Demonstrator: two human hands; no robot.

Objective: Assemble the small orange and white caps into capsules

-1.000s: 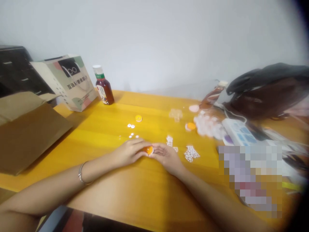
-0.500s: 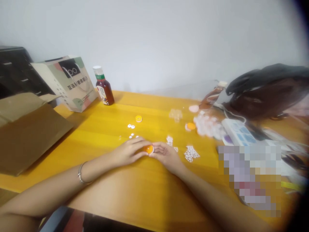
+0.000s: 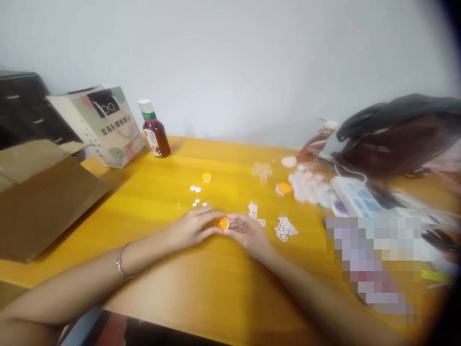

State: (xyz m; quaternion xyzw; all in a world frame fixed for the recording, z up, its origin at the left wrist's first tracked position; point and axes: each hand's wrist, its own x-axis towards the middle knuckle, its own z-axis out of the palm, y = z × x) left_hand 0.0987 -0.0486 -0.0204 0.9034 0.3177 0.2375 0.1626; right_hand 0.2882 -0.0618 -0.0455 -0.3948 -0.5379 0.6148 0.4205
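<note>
Between both hands is a small round orange piece with a pale rim [image 3: 223, 223], held just over the table. My left hand [image 3: 198, 225] grips its left side with thumb and fingers. On its other side, my right hand [image 3: 250, 234] closes its fingertips on the rim. Just beyond the left hand lie several small white discs [image 3: 195, 189] and a round yellow-orange piece [image 3: 207, 177]. Near the right hand are white cut-out pieces [image 3: 253, 210] and a larger pile of them [image 3: 285, 228]. The fine detail of the held piece is too blurred to make out.
At left stand an open cardboard box [image 3: 50, 197], a paper bag [image 3: 111, 127] and a sauce bottle [image 3: 155, 129]. To the right are clear pieces [image 3: 262, 170], another orange round piece [image 3: 284, 188], a plastic-wrapped heap [image 3: 312, 186], a power strip [image 3: 356, 197] and a dark bag [image 3: 399, 134].
</note>
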